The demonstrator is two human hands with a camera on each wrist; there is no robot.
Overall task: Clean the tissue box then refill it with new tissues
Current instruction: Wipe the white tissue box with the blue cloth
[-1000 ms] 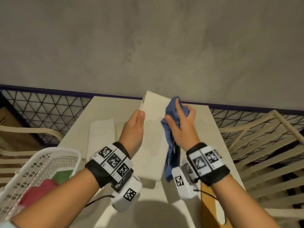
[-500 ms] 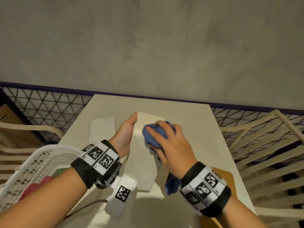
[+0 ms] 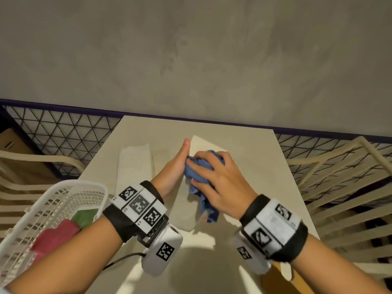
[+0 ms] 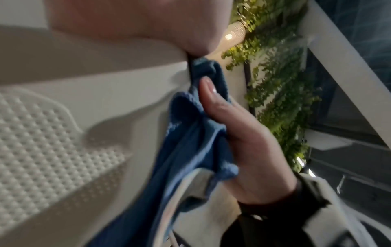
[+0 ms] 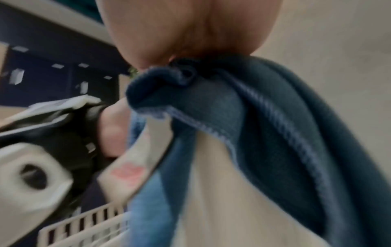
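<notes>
The cream tissue box (image 3: 184, 211) lies lengthwise over the middle of the table, its dotted panel (image 4: 42, 142) filling the left wrist view. My left hand (image 3: 175, 166) grips the box's left edge, thumb straight along it; its other fingers are hidden. My right hand (image 3: 220, 183) clutches a bunched blue cloth (image 3: 197, 171) and presses it on the box's top face, right against the left hand. The cloth's tail (image 3: 209, 211) hangs toward me. In the wrist views the cloth (image 4: 190, 142) (image 5: 253, 125) drapes from the right hand's fingers (image 4: 211, 100). A flat stack of white tissues (image 3: 133, 166) lies left of the box.
A white slatted basket (image 3: 53, 200) with red and green cloths sits at the table's (image 3: 265, 166) near left corner. A wooden board (image 3: 273, 281) pokes out at the near right. Cream chairs (image 3: 343, 177) stand on both sides, with a wire fence and a grey wall behind.
The box came down from a raised tilt to lie low over the table. My right hand slid the cloth leftward across its top until it met the left hand.
</notes>
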